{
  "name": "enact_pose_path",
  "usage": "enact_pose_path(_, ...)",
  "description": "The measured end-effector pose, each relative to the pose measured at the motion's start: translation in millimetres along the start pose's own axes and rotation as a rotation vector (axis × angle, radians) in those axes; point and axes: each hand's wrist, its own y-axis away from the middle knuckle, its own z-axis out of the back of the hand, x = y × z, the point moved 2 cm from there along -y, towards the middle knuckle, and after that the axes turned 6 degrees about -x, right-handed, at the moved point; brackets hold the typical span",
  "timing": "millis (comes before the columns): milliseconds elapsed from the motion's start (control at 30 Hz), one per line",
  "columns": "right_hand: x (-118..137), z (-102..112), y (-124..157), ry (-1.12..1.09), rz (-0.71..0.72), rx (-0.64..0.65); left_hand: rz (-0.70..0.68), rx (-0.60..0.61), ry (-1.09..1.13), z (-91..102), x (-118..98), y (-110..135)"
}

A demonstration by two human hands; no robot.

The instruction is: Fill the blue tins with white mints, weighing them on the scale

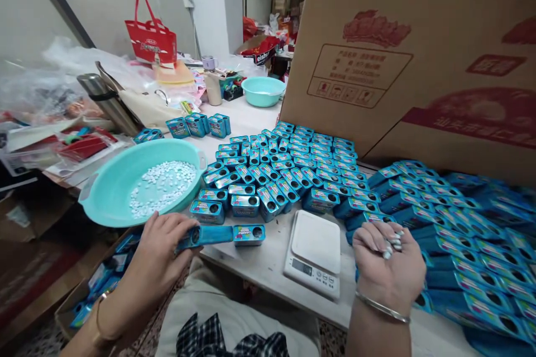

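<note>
My left hand (161,245) is closed around a blue candy tin (215,234) at the table's front edge, and the tin's dark round opening shows by my fingers. Just right of it, another blue tin (249,234) stands on the table. My right hand (389,265) is turned palm up with its fingers curled over several small white candies (392,245). It hovers to the right of a white digital scale (316,242), whose top bears nothing. Left of the tins sits a turquoise basin (104,195) with many white candies (163,184) in it.
Rows of blue tins (288,156) cover the middle of the table, and more tins (464,251) crowd the right side. Behind them rises a large cardboard box (377,39). A steel thermos (106,100), a red bag (151,42) and a second basin (263,97) stand farther back.
</note>
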Motion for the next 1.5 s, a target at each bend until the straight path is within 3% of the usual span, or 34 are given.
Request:
enact_pose_path(233,2.7,0.9,4.6,0.015,0.022,-0.029,-0.025,0.053,-0.092,-5.2,22.4,-8.3)
enact_pose_path(333,3.6,5.7,3.0,0.01,0.015,-0.03,-0.078,0.088,-0.188,-25.3,30.6,-13.8)
enact_pose_path(467,4.0,7.8,0.4,-0.017,0.01,-0.022,-0.135,-0.034,-0.215,-52.2,27.4,-14.6)
enact_pose_path(567,3.0,6.0,-0.9,-0.031,0.025,-0.027,-0.19,-0.087,-0.134,-64.1,6.8,-13.0)
enact_pose_path(733,-4.4,1.8,-2.6,-0.04,-0.013,-0.059,-0.283,-0.012,0.001,-86.5,-42.2,-26.0)
enact_pose_path(833,-1.3,4.8,-2.9,-0.045,-0.01,-0.062,-0.287,-0.001,0.077,-94.4,-64.2,-41.1)
enact_pose_path(933,7.5,13.2,-3.5,-0.048,0.035,-0.083,-0.313,-0.004,0.18,-90.0,-87.9,-59.1)
enact_pose_path(1067,14.5,24.3,-7.4,-0.083,0.029,-0.137,-0.402,0.066,0.314,-86.7,-136.3,-89.5)
enact_pose_path(1233,16.3,26.2,-12.5,-0.144,-0.007,-0.151,-0.473,0.137,0.377,-120.0,-192.8,-122.3)
enact_pose_path(1367,17.6,23.3,-13.0,-0.083,0.048,-0.199,-0.481,0.167,0.355,-138.0,-200.5,-131.0)
enact_pose_path(1500,17.3,21.0,-14.3,-0.031,0.101,-0.233,-0.354,-0.024,0.426,-108.1,-179.1,-128.5)
